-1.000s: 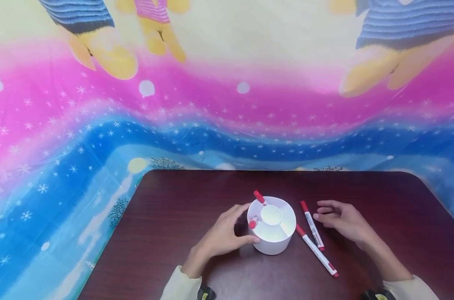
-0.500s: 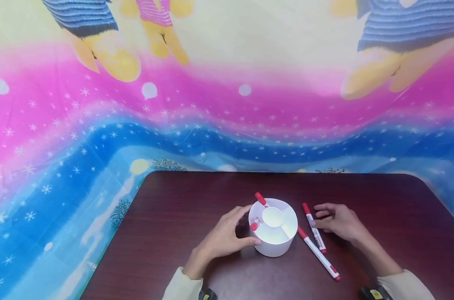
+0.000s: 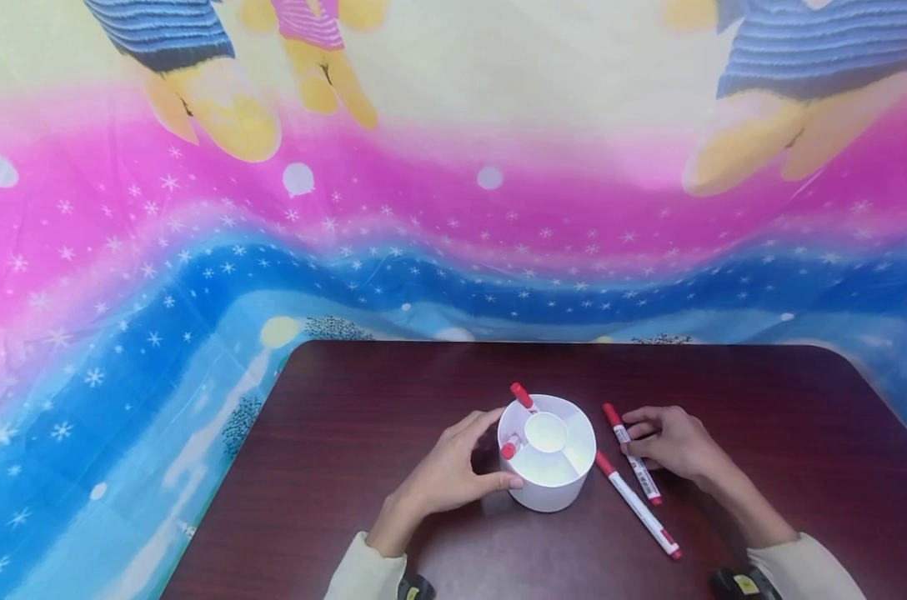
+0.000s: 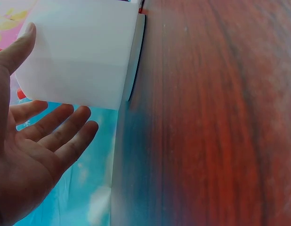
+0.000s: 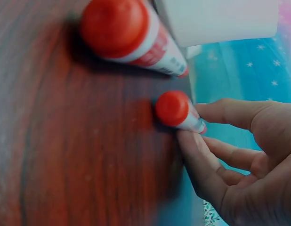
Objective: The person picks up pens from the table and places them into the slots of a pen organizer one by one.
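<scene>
A white round pen holder [image 3: 547, 497] with divided compartments stands on the table. My left hand [image 3: 446, 468] holds its left side, thumb at the front and fingers toward the back; in the left wrist view the thumb [image 4: 20, 47] lies along the white wall. Two red-capped markers, one at the back [image 3: 522, 396] and one at the left [image 3: 508, 450], stand tilted in the compartments. To the right, my right hand [image 3: 678, 442] pinches a white marker with red ends [image 3: 643, 477] between thumb and fingers; the right wrist view shows its red end [image 5: 172, 108] close to the table.
A second loose marker [image 3: 639, 507] lies slantwise between the pen holder and the pinched marker. The dark brown table [image 3: 333, 450] has rounded far corners. Behind it hangs a colourful printed cloth [image 3: 423, 225].
My right hand has moved left onto the farther-right marker and now pinches it; that marker has turned slightly, showing its barcode. The left hand stays at the pen holder.
</scene>
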Demonstrator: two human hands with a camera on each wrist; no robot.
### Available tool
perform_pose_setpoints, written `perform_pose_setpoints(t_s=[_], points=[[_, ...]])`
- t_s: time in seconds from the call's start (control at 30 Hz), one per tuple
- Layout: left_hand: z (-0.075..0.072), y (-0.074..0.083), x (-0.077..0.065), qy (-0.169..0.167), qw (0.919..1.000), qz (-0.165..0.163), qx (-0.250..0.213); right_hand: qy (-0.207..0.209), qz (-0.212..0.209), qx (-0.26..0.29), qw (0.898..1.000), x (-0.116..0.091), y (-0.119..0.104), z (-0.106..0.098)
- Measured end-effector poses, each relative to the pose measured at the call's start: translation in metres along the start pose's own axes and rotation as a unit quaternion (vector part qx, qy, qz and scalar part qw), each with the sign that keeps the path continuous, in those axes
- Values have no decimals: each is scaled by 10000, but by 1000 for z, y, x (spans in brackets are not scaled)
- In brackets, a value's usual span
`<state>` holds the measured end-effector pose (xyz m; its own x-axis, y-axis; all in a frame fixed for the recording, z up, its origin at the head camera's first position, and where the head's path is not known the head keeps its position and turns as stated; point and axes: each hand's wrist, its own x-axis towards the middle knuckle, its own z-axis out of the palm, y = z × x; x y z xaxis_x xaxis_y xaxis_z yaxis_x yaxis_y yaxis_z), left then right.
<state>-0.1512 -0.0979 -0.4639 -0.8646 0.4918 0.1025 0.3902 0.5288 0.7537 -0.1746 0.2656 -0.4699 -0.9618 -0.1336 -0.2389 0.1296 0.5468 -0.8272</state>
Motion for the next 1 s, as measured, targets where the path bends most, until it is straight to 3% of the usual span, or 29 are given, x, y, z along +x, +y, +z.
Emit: perform_pose_setpoints(t_s=[0.23, 0.47, 0.77, 1.0], points=[[1, 0, 1, -21, 10000, 7, 18, -25, -21, 465, 9989, -8, -6, -12], [-1, 0, 1, 0, 10000, 29, 36, 182, -401, 948, 9945, -21, -23, -18], [1, -2, -1, 38, 9998, 133, 145, 448, -1123, 1624, 9793, -34, -47, -22], [3, -1, 0, 84, 9996, 220, 139, 530, -1522, 2568, 9529, -40, -65, -23]])
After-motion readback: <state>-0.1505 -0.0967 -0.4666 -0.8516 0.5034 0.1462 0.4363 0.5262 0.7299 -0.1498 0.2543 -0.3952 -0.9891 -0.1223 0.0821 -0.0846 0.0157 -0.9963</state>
